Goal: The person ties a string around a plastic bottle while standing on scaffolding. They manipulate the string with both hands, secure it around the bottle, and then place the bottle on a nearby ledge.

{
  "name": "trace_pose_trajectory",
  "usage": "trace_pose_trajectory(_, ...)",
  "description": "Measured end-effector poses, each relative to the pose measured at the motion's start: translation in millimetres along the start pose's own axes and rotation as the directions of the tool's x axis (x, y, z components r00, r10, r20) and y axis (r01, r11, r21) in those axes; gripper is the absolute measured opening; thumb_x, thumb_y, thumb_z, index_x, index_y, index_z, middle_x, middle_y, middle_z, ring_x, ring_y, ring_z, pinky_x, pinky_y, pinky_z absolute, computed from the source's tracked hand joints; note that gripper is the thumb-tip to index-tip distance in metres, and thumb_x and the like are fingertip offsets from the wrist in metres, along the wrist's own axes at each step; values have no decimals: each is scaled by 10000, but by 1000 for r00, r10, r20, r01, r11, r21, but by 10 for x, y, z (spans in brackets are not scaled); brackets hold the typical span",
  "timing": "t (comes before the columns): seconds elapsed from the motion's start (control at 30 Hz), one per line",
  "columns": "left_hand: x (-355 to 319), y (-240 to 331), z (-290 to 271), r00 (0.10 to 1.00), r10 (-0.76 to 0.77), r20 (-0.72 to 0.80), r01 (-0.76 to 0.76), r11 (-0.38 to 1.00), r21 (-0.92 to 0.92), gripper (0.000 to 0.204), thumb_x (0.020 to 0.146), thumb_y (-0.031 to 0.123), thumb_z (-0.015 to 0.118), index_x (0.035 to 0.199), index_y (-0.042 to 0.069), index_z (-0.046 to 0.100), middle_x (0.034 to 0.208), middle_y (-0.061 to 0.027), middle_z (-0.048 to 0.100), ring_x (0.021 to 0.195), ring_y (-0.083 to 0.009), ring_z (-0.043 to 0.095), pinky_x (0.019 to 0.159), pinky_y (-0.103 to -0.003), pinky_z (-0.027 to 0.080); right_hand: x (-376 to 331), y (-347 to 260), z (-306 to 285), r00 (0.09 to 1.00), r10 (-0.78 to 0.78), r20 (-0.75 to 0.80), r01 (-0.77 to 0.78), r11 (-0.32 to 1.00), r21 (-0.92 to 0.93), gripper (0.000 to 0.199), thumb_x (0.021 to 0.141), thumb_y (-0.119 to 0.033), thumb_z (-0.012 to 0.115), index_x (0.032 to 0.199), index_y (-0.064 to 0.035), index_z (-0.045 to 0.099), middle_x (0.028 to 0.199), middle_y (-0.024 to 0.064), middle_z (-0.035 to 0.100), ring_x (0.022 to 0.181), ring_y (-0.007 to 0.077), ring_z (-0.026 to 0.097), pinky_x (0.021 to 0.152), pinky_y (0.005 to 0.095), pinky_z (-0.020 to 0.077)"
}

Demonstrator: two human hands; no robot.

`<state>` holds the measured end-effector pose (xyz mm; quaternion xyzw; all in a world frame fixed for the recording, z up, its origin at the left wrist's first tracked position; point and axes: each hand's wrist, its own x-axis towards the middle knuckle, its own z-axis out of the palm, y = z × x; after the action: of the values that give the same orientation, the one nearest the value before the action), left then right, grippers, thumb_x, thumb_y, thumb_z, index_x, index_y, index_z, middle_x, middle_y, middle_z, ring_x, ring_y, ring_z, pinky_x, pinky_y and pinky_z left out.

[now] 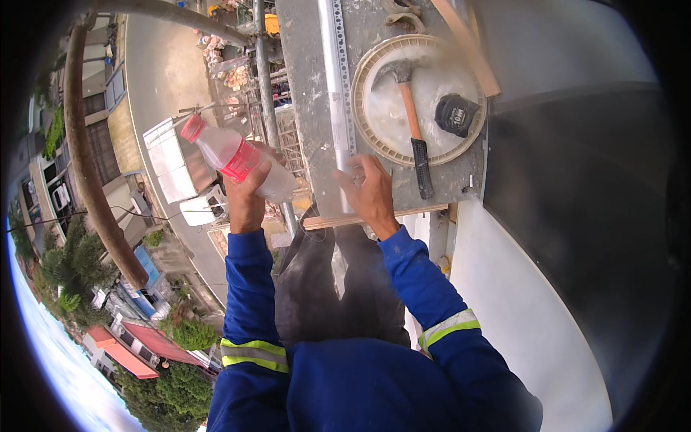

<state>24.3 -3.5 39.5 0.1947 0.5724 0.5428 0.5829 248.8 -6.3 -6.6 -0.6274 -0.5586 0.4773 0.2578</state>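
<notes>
A clear plastic bottle (248, 160) with a red cap and red label is gripped in my left hand (248, 198), tilted with its cap toward the upper left. The cap is on, and the bottle is out past the plank's left side. My right hand (368, 193) hovers at the near end of the grey plank (306, 86), fingers loosely curved and apart, with nothing visible in it. Beside that hand runs a long metal strip with a perforated edge (337, 86). A hammer (412, 108) with a black grip and a black tape measure (455, 114) lie on a round cream lid or bucket top (358, 101).
A wooden board (471, 50) slants past the round rim at the upper right. Scaffold poles, a thick brown one (86, 158) and a metal one (265, 86), stand on the left. Beyond the plank's left edge is a drop to the street. A white wall panel (518, 288) rises at right.
</notes>
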Motion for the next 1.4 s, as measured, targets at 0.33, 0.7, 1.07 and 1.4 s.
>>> trace_pose_trajectory(0.33,-61,393,-224,998,47,37,-52,989,140,627,741,267,789,1246,28,504,1077,-122,617,985,-262,627,877,-414,533,-161,1259,-112,960,191,-203,-274,781,-562,213,861,-194,717,860,-17,598,845,179,698,813,396,676,723,471,520)
trace_pose_trajectory(0.7,-39,620,-43,990,-64,128,62,998,19,533,807,416,682,1143,20,565,966,-150,660,813,-241,666,733,-359,545,158,202,-552,937,314,153,-349,847,401,115,978,-106,581,1027,-6,607,862,62,663,724,131,660,670,257,552)
trace_pose_trajectory(1.07,11,717,426,966,-179,189,201,974,-104,692,923,634,466,1171,-2,574,984,-189,677,745,-249,687,642,-375,586,466,-1536,-753,965,-116,233,-76,730,679,156,993,-122,577,1095,-3,584,939,96,682,823,142,676,738,280,562)
trace_pose_trajectory(1.4,-84,787,644,932,-271,241,292,955,-55,660,901,589,568,1179,-8,621,911,-114,670,795,-185,656,689,-319,532,502,-1831,-661,959,-140,245,-11,850,527,210,950,-44,621,1140,21,560,938,83,661,809,120,668,724,256,552)
